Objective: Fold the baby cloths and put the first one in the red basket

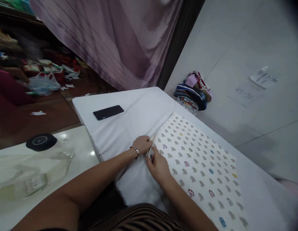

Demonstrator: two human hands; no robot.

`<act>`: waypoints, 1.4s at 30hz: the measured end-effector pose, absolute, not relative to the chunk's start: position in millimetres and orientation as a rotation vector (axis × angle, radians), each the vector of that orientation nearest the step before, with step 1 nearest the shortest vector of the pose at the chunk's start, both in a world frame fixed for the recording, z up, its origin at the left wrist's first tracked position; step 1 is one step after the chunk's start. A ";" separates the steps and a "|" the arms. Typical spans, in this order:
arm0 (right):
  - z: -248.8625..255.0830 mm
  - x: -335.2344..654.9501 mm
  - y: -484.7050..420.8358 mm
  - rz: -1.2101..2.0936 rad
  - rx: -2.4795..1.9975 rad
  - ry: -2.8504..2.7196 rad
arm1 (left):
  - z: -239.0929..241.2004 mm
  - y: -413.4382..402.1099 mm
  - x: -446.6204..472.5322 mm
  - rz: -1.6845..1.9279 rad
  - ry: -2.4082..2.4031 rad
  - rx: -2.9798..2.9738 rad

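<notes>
A white fabric piece [199,150] with a grey and coloured mushroom-like print lies spread over the white-covered table. My left hand [142,144], with a bracelet at its wrist, is closed on the near left edge of this fabric. Close beside it, my right hand [159,165] pinches the same edge, where a fold is lifted between thumb and fingers. The fingertips of both hands are partly hidden by the fold. A black phone [108,112] rests on the white cloth, beyond my left hand.
Folded fabrics [193,91] are stacked by the wall at the table's far side. On the left, a lower white table [83,138] carries a round black object [41,141] and clear plastic. A pink curtain [120,41] hangs behind; a plastic bag [43,83] and scraps litter the floor.
</notes>
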State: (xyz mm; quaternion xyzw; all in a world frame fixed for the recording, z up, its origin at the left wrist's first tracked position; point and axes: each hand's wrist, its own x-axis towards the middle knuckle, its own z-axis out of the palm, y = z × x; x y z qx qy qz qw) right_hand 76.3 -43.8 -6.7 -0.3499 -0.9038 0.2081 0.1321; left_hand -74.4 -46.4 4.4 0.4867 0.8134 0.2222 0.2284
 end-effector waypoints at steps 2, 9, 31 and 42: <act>-5.4 73.9 -44.2 0.515 -1.006 -2.681 | 5.0 -46.7 -74.3 0.641 2.233 1.333; -5.4 64.1 -42.4 0.397 -1.005 -2.765 | -0.4 -43.9 -75.7 0.733 2.166 1.366; -13.6 132.9 153.7 0.367 -1.624 -2.720 | -4.8 -41.7 -79.1 0.560 2.183 1.361; -15.7 113.3 216.6 0.282 -1.683 -2.738 | -5.1 -40.4 -77.7 0.419 2.217 1.362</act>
